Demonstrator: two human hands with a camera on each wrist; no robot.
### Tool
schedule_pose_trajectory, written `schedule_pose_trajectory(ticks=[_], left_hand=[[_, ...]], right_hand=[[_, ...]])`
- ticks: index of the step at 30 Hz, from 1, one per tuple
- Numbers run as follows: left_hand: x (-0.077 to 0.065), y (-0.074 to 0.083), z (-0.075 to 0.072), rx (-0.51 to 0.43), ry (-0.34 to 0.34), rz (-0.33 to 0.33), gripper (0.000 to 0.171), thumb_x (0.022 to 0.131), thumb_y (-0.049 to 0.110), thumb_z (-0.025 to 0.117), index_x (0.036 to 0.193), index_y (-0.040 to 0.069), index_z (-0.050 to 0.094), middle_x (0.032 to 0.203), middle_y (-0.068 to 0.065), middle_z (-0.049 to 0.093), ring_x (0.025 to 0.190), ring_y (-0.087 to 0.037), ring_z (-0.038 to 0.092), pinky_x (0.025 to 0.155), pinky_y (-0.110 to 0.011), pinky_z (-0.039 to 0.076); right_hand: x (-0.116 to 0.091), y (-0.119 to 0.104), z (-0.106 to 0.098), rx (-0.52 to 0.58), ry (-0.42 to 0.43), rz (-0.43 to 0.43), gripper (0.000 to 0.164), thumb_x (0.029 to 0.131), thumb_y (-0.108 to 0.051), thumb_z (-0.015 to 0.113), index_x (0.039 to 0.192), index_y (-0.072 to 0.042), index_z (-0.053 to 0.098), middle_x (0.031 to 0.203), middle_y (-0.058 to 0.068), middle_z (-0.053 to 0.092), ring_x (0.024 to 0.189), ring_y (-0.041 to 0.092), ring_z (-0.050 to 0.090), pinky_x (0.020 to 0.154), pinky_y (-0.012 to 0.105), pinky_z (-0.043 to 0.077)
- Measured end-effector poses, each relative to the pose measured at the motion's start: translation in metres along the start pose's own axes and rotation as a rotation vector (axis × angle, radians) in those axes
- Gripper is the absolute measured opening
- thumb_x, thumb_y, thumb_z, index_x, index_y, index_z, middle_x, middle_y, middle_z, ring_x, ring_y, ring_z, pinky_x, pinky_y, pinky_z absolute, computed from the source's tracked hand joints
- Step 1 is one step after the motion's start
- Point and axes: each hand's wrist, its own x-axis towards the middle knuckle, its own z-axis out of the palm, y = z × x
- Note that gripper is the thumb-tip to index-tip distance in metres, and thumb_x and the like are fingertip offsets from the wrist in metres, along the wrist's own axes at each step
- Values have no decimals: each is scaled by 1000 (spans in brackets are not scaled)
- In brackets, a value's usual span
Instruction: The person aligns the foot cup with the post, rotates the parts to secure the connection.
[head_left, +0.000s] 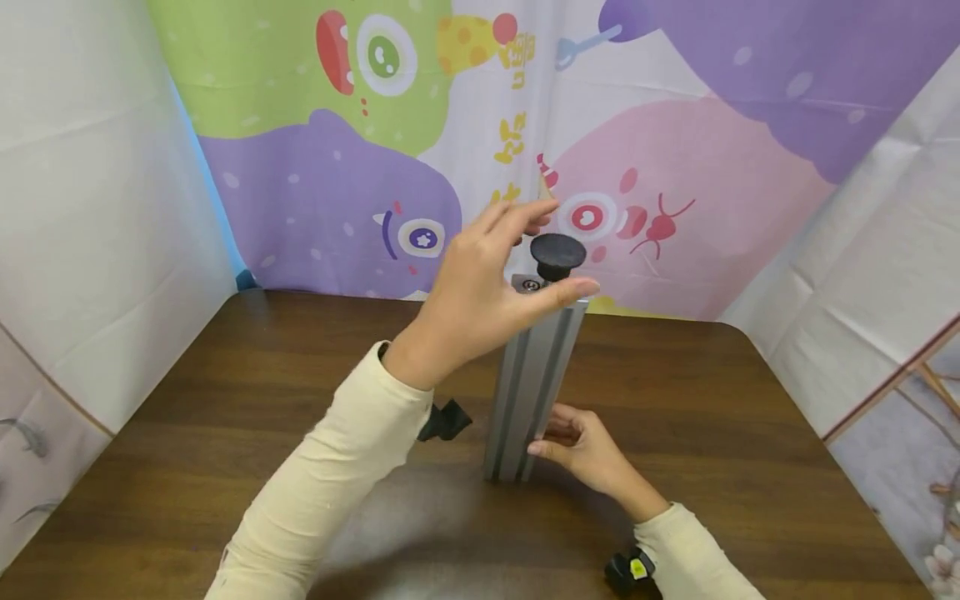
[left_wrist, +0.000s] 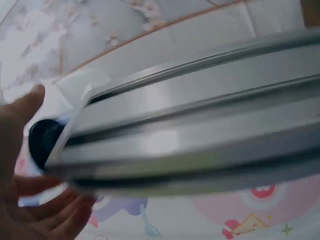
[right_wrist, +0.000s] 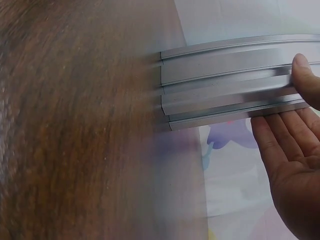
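Note:
A slotted aluminium profile (head_left: 534, 383) stands upright on the wooden table, its long grooves running up its sides. On its top end sits a black levelling foot (head_left: 558, 252) with a round disc. My left hand (head_left: 480, 283) is spread around that foot, thumb in front and fingers behind, with gaps to the disc. In the left wrist view the foot (left_wrist: 44, 142) shows dark between thumb and fingers. Lower down, my right hand (head_left: 585, 450) holds the profile at its right side. The right wrist view has the thumb on one face of the profile (right_wrist: 225, 65) and the fingers along another.
The brown wooden table (head_left: 225, 400) spreads around the profile. Behind it hangs a cartoon-printed cloth (head_left: 337, 200), with pale cloth walls (head_left: 82, 167) at both sides. Black gear (head_left: 630, 571) is worn at the right wrist, and a black piece (head_left: 448, 420) shows beside the left sleeve.

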Motion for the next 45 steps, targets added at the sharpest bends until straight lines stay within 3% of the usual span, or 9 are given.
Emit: schedule_pose_trajectory(ticks=[4,11,14,22,25,29,33,37,45], left_hand=[[-3,4,16,140,181,31,62,68,41,86,108,0,61,100,-9,58,89,-16,58,75,-25,48],[-4,2,26,25,274,61,32,77,24,82,92,0,67,89,-9,61,78,-15,59,68,-24,50],[-4,-2,23,-180,175,46,24,82,15,76,98,-2,69,95,-10,64,84,-15,61,72,-23,51],[6,-33,16,-1084,-367,-176,53,92,7,45,144,-2,38,124,-11,61,120,-32,56,97,-41,46],[8,-41,20,-1224,-431,-176,61,89,9,41,147,-4,30,127,-7,59,125,-34,51,96,-40,46],[8,-44,22,-1255,-437,-158,64,87,12,41,147,-6,27,127,-6,58,126,-35,49,95,-39,46],[10,-43,15,-1153,-454,-150,61,90,13,43,147,-5,29,130,-11,58,129,-34,48,100,-42,42],[8,-35,-1,-828,-381,-163,54,94,19,51,145,5,41,130,-12,60,122,-23,55,101,-39,42],[1,3,8,138,192,106,50,72,39,83,100,1,68,92,-8,66,87,-17,61,74,-29,47]], right_hand=[[0,-2,-1,16,-5,6,41,82,-3,73,120,7,59,110,22,66,95,11,67,82,29,54],[0,-3,0,19,-7,22,43,83,-4,73,122,4,59,113,21,66,97,12,67,83,29,54],[-1,-1,0,20,-5,17,42,83,-3,73,122,6,59,112,21,66,98,11,67,83,29,54],[-4,0,1,-5,16,21,42,83,-5,73,122,5,60,112,21,67,98,12,67,81,29,54],[-4,0,0,-6,17,31,42,83,-6,73,122,4,60,112,20,67,98,13,67,81,29,54],[-3,-1,0,3,8,30,42,84,-6,73,123,4,59,114,21,66,99,13,66,82,29,54],[-2,-1,1,5,9,29,42,84,-6,72,122,4,59,114,21,66,99,12,66,83,29,54],[-2,1,2,-1,10,12,40,85,-5,72,121,6,60,113,21,66,99,12,66,82,29,54],[-2,1,1,12,0,-6,40,84,-4,72,120,7,60,111,22,66,97,12,66,81,29,55]])
